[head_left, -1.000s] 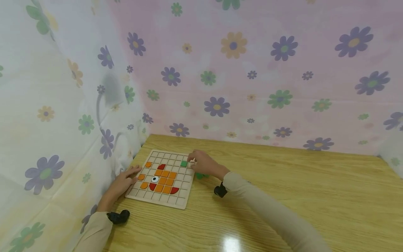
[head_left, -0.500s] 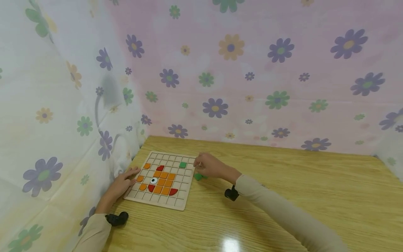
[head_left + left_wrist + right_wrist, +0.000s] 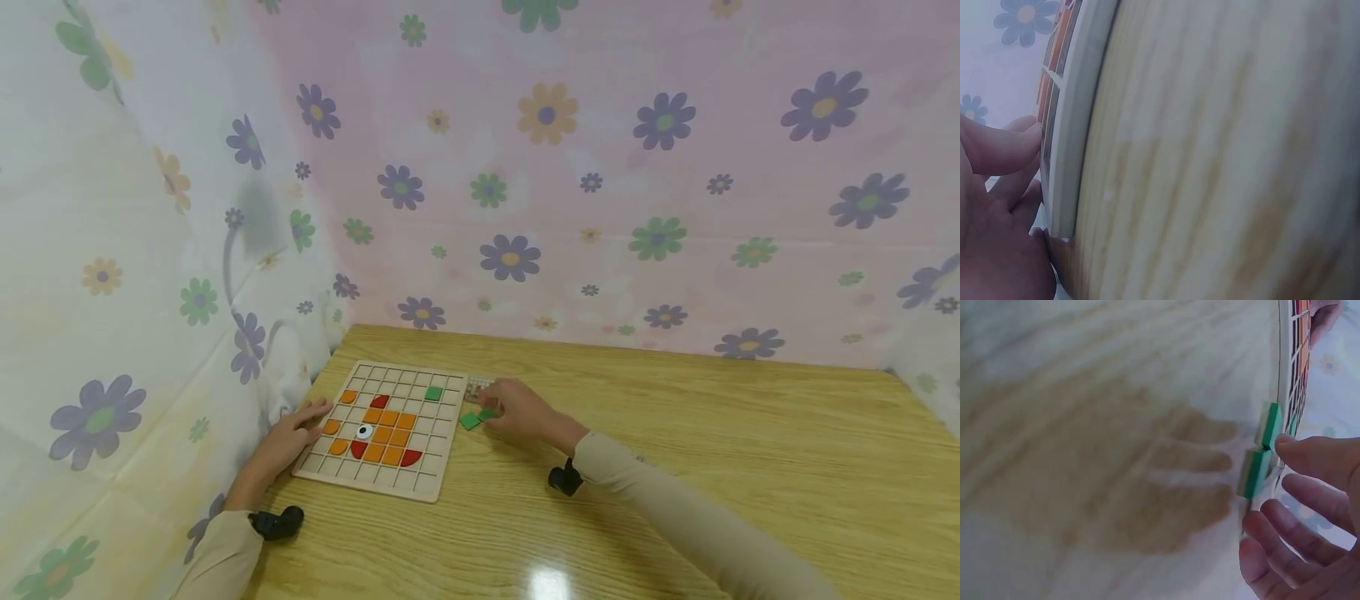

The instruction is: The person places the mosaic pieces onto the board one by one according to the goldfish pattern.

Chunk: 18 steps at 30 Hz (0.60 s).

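A pale wooden grid board (image 3: pixel 427 433) lies at the table's left, bearing orange square tiles (image 3: pixel 390 437), red quarter-round pieces, orange round pieces and a white eye piece (image 3: pixel 364 431). One green tile (image 3: pixel 433 393) sits in a cell near its upper right. My left hand (image 3: pixel 291 437) rests at the board's left edge, fingers extended. Beside the right edge, loose green tiles (image 3: pixel 470 421) lie on the table under my right hand (image 3: pixel 521 411). In the right wrist view, its thumb is by two green tiles (image 3: pixel 1254 472) and its fingers are loosely bent, apart from the thumb.
A small pale piece with a dotted pattern (image 3: pixel 477 387) lies just right of the board, partly behind my right fingers. The wooden table (image 3: pixel 675 433) stretches right. Flowered cloth (image 3: pixel 600 275) stands behind the table and along its left side.
My right hand has moved off the board's upper right to the loose green tiles beside it. The green tile stays in its cell. My left hand keeps its place at the board's edge.
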### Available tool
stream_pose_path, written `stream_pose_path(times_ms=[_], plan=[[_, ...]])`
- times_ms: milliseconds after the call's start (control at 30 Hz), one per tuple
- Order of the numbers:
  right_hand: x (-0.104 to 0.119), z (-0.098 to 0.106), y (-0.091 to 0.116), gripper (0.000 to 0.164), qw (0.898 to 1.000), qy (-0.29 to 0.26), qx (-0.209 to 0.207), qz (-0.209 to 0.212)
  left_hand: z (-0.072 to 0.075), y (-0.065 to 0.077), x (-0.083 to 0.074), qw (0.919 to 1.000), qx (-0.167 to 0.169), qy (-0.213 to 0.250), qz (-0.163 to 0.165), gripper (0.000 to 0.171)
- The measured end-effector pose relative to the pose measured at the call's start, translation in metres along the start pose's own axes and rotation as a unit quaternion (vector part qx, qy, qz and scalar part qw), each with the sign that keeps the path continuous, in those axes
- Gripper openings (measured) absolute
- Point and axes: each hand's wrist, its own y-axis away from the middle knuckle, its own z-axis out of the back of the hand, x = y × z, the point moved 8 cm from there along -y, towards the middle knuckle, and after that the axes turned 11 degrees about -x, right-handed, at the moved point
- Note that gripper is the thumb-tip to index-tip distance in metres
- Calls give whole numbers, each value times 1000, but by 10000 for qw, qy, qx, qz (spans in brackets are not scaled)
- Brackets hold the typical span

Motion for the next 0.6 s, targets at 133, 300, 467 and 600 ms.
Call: stream_pose_path(times_ms=[133, 300, 467, 600], plan=[[-5, -5, 2, 4, 9998, -39, -199, -39, 0, 1, 1, 10000, 26, -39, 3, 49], [-7, -8, 0, 12, 9992, 86, -397, 37, 0, 1, 0, 10000, -30, -50, 1, 49], [-8, -8, -1, 20, 9995, -34, -304, -48, 0, 0, -1, 10000, -21, -5, -24, 49], [-8, -7, 2, 18, 9996, -142, -239, -95, 0, 0, 0, 10000, -3, -7, -21, 49]])
